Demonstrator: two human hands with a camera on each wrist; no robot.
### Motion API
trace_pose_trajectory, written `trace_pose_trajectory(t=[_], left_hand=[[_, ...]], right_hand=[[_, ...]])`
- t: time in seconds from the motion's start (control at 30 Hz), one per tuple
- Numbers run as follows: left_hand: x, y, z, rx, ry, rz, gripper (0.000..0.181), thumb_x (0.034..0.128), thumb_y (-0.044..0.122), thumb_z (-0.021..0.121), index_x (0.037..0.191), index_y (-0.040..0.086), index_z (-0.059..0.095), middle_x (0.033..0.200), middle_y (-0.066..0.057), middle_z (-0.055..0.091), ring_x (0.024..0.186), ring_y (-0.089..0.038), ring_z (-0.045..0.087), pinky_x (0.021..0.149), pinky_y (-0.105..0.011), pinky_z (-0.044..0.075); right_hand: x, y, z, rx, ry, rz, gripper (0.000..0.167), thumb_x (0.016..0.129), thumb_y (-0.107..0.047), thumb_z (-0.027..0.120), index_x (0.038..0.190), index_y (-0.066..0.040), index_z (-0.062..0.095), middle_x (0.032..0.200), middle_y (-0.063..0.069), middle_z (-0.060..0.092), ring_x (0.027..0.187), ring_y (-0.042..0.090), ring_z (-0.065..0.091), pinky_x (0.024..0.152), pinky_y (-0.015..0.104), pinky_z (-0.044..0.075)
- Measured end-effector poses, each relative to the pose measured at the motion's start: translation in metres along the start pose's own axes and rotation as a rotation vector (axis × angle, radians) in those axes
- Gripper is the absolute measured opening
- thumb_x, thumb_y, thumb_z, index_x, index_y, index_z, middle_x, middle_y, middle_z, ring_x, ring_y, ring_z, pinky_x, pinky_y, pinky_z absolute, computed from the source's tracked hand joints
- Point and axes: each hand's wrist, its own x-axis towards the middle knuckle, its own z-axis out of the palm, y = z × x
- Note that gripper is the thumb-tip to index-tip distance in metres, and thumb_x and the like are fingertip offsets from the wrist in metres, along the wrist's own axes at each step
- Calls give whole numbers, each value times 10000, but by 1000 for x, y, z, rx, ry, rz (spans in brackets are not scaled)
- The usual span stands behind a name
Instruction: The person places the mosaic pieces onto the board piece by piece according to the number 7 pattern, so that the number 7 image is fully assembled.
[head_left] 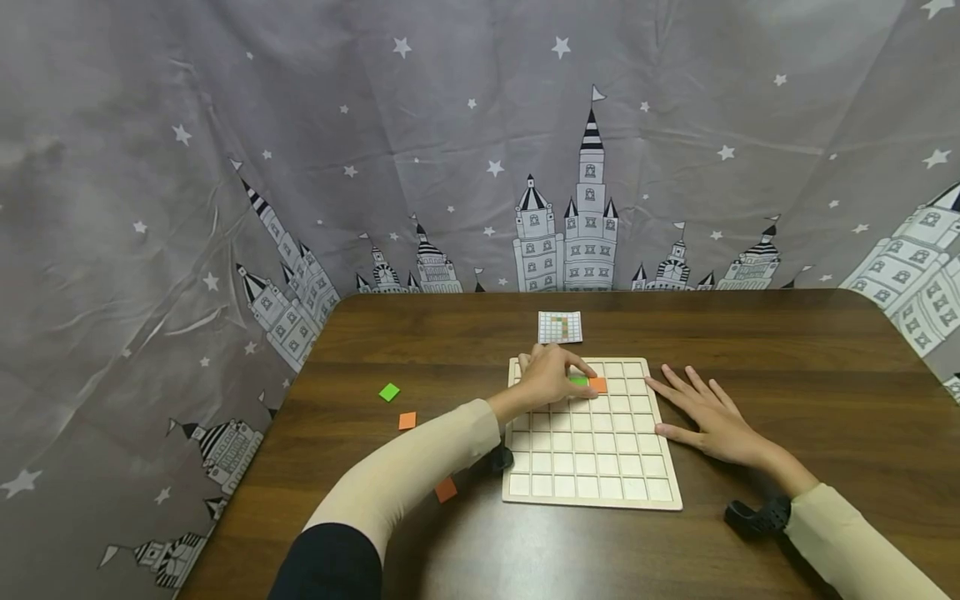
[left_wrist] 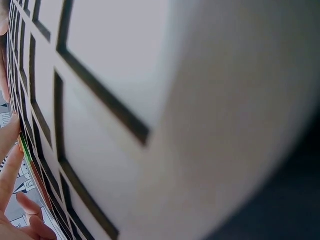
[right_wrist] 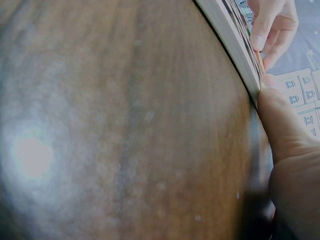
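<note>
Carefully, a left hand point(head_left: 546, 380) pinches an orange tile point(head_left: 598, 385) between thumb and forefinger near the board's point(head_left: 604, 442) 12 o'clock; the right hand point(head_left: 711, 422), fingers spread, touches its 3 o'clock edge.

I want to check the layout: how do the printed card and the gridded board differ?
Size: the board is much larger than the card.
Look: the card carries a printed coloured pattern, while the board's visible cells are mostly bare.
Place: the card lies beyond the board's far edge; the board lies nearer.
Both are pale and marked with a grid.
</note>
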Motion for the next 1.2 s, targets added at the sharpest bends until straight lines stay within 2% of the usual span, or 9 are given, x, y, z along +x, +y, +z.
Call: trace_pose_trajectory(t=[0.37,0.67,0.77,0.97,1.1,1.2], left_hand=[[0,1,-1,17,-15,-4,263,742,443,860,985,366,795,738,45,522,837,-160,388,773,-394,203],[0,4,-3,3,-23,5,289,739,444,862,1008,362,796,699,49,494,811,-149,369,774,-385,214],[-1,5,-6,-6,-20,9,316,742,428,866,1039,347,794,691,40,524,825,-148,383,792,-394,220],[-3,7,-18,-44,-19,34,310,777,411,854,1065,315,793,853,5,612,901,-152,408,862,-451,240],[-6,5,-28,-94,-23,51,284,799,385,847,1063,294,797,1044,69,696,966,-168,429,945,-552,215],[-9,2,-36,-118,-23,56,266,803,375,846,1052,295,800,1182,106,696,999,-185,431,967,-585,199]], right_hand=[[0,1,0,-4,0,-2,704,972,-380,641,1576,-216,319,1608,246,193,1443,540,63,1082,707,19],[-1,-1,-2,-9,-1,1,702,971,-381,643,1573,-207,325,1605,246,202,1442,539,70,1085,703,20],[-1,-1,-1,-11,0,-4,704,972,-379,643,1574,-210,321,1604,247,203,1442,540,73,1086,702,23],[-1,2,2,1,33,-28,715,962,-376,655,1574,-214,323,1599,252,213,1437,547,81,1089,696,8],[-1,4,4,5,52,-41,717,954,-370,664,1571,-221,330,1594,255,226,1434,550,90,1094,688,0],[-1,3,3,6,40,-31,715,956,-374,661,1569,-209,334,1597,255,218,1433,552,86,1090,695,8]])
